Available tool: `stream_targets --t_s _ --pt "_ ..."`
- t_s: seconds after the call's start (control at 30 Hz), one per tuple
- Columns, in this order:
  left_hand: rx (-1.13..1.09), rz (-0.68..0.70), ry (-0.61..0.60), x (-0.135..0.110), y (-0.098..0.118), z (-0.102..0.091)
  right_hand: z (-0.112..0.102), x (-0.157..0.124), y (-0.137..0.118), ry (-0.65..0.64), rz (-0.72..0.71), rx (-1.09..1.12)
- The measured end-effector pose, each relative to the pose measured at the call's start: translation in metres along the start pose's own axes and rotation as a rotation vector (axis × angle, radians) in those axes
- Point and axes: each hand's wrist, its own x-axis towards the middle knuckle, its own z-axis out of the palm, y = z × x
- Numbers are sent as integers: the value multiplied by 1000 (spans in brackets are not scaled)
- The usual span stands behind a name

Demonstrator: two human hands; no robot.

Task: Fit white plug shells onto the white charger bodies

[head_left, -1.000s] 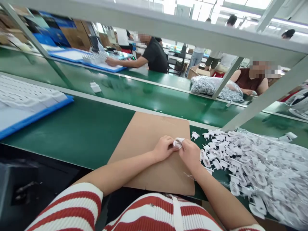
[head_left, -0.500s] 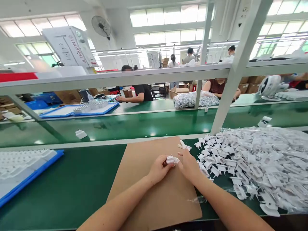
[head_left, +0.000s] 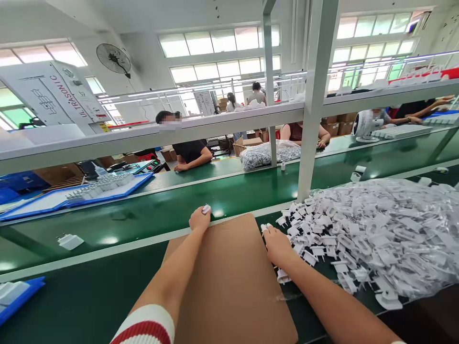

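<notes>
Taking the cardboard sheet [head_left: 229, 282] as landmark. Well to its left: corner of a blue tray [head_left: 32, 289] with white pieces in it. Beyond that corner, also left of the sheet, a lone plug [head_left: 71, 241] lies on the green strip [head_left: 139, 212].

Just past the sheet's far edge: left hand [head_left: 199, 220], arm reaching forward, fingers closed on a white plug [head_left: 206, 209]. Plug sits at the fingertips; whether it touches the strip, cannot tell.

Handling, by judgement: light, stiff, probably hard plastic; smooth shell, so perhaps a little slippery. Body looks sturdy, pins the likelier part to bend or snag. Best hold: thumb and finger across the broad sides of the body, pins left free.

At the sheet's right edge: right hand [head_left: 278, 246], white coverings [head_left: 264, 227] on the fingertips. Cannot tell whether the fingers pinch anything. Right of the sheet, close by that hand: loose plug parts [head_left: 318, 251], then a clear plastic bag [head_left: 401, 229] heaped with more.
</notes>
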Motion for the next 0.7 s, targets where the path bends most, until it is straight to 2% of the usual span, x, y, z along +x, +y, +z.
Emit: stream_targets --t_s 0.1,0.2,0.27,0.33,0.37,0.47,0.53,0.6,0.7 --pt "-5 -109 24 4 1 -3 -4 0 -1 19 12 2" --pt "-28 -168 116 -4 10 -9 -7 -1 2 39 3 32" --pt "-58 -146 188 -22 18 -11 -8 1 6 52 2 61" --pt "-115 -69 175 -53 23 -8 -8 3 10 92 -7 151" --pt "-152 -19 128 -75 24 -4 -8 4 12 123 -18 211" --pt "-277 108 -125 -148 19 9 -5 6 9 217 -84 506" --pt "-510 181 -347 -189 13 13 -1 3 1 198 -118 788" --pt "-721 229 -496 -214 10 13 3 -1 -9 85 -133 1117" --pt "-844 258 -575 -223 11 6 7 -10 -22 -176 -112 1429"
